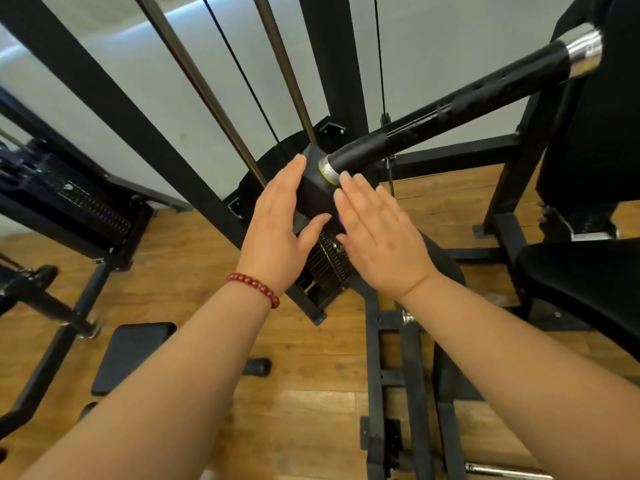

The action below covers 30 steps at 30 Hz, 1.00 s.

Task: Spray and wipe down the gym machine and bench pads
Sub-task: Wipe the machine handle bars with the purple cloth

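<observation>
Both my hands are raised in front of a black gym machine with straight fingers. My left hand [282, 223], with a red bead bracelet on the wrist, lies flat against the left side of the machine's black weight-stack block [313, 192]. My right hand [375, 233] is held flat just right of that block, below the chrome end of a black padded handle bar [450, 109]. Neither hand holds anything. A black seat pad [585, 285] is at the right. No spray bottle or cloth is in view.
Guide rods and cables [277, 64] rise above the block. A second weight machine [69, 202] stands at the left. A small black pad [131, 355] lies on the wooden floor [304, 393] at lower left. The black steel base frame [391, 375] runs along the floor under my right arm.
</observation>
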Each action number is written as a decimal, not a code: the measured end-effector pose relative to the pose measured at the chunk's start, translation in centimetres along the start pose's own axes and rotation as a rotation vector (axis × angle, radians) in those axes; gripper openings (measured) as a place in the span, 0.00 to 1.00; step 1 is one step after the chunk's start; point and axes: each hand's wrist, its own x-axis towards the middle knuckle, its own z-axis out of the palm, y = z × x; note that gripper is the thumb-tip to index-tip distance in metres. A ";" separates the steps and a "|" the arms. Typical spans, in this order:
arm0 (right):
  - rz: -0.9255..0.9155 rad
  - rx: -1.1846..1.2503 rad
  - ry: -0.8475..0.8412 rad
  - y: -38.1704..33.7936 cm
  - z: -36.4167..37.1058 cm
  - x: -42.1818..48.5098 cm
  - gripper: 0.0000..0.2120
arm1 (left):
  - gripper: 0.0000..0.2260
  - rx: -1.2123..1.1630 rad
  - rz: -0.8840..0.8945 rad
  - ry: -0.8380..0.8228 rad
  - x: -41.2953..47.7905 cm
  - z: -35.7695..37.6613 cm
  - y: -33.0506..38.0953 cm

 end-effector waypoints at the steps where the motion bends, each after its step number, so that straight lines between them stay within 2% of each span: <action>1: -0.027 -0.035 -0.006 0.3 0.0 -0.9 0.26 | 0.34 -0.012 -0.001 -0.025 0.0 -0.3 -0.1; 5: -0.078 -0.143 -0.031 0.4 -0.1 -2.1 0.28 | 0.32 -0.031 0.022 -0.122 0.3 -1.7 -0.6; 10: -0.114 -0.044 0.028 -0.6 -0.2 2.3 0.28 | 0.27 -0.056 0.030 -0.187 0.7 -2.9 -1.6; 17: -0.018 -0.088 -0.015 -0.3 -0.2 -1.3 0.27 | 0.24 -0.128 0.011 -0.221 0.8 -3.2 -2.2; 22: -0.029 -0.045 0.046 -2.1 -0.4 4.2 0.27 | 0.22 -0.124 0.110 -0.211 1.3 -3.3 -3.1; 26: -0.051 -0.166 0.037 -1.9 0.2 2.2 0.27 | 0.21 -0.198 0.208 -0.216 1.9 -3.3 -4.6; 30: 0.101 -0.214 0.103 -3.9 1.1 3.7 0.28 | 0.21 -0.262 0.293 -0.285 3.3 -3.4 -6.6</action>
